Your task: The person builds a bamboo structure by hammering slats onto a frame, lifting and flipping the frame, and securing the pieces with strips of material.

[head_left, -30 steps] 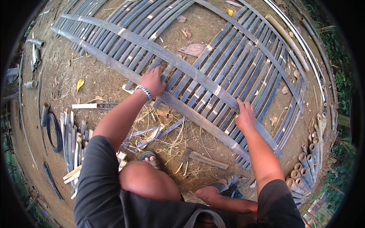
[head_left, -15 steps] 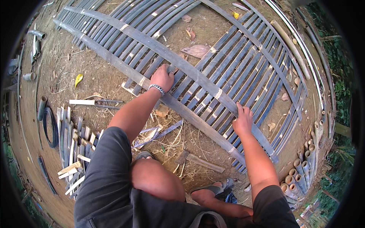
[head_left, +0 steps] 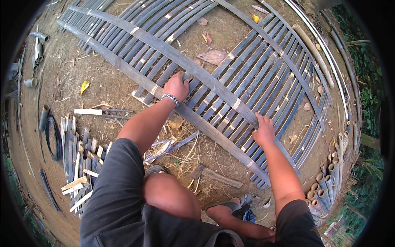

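Observation:
A panel of dark bamboo slats (head_left: pixel 242 78) lies on the ground in front of me, with long bamboo strips running across the slats. My left hand (head_left: pixel 176 87), a chain bracelet at its wrist, is closed around the end of a slat between the two nearer cross strips; its fingertips are partly hidden. Farther right, my right hand (head_left: pixel 264 127) grips the upper long bamboo strip (head_left: pixel 197 72), fingers bent over its edge. The nearest long strip (head_left: pixel 214 133) passes beneath my left wrist.
Split bamboo pieces (head_left: pixel 80 158) are heaped at the left beside a black coil (head_left: pixel 51 140). A wooden-handled tool (head_left: pixel 222 177) lies near my feet among shavings (head_left: pixel 193 154). Bamboo tubes (head_left: pixel 325 185) are stacked at the right. Dry leaves (head_left: pixel 212 57) dot the dirt.
My right hand has shifted very slightly down along the strip. My left hand stays in nearly the same place at the slat, and the panel looks almost unchanged.

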`<state>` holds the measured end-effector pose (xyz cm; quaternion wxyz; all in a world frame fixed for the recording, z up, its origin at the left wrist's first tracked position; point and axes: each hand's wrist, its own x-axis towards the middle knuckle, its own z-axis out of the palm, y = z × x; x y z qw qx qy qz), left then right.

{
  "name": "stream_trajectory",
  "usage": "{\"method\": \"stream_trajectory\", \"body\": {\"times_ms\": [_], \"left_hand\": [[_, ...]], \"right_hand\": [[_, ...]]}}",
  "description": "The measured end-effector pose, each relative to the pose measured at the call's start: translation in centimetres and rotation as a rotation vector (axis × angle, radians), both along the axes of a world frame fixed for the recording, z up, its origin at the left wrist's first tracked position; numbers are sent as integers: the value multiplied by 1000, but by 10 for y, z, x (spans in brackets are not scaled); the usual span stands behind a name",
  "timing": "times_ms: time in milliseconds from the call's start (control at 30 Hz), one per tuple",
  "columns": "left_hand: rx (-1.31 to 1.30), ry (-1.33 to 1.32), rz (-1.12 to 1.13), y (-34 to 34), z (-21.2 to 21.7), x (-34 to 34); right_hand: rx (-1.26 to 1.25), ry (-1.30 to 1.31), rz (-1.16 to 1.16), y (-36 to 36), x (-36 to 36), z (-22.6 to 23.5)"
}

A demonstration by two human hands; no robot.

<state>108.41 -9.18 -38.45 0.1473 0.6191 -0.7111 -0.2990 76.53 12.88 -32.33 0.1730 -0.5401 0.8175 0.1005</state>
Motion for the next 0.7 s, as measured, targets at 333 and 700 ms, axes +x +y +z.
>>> {"method": "stream_trajectory", "body": {"times_ms": [333, 700], "left_hand": [[13, -55, 38, 5, 29, -5], [-19, 27, -50, 55, 38, -55]], "right_hand": [[-106, -90, 33, 4, -11, 14], [-205, -92, 49, 56, -79, 37]]}}
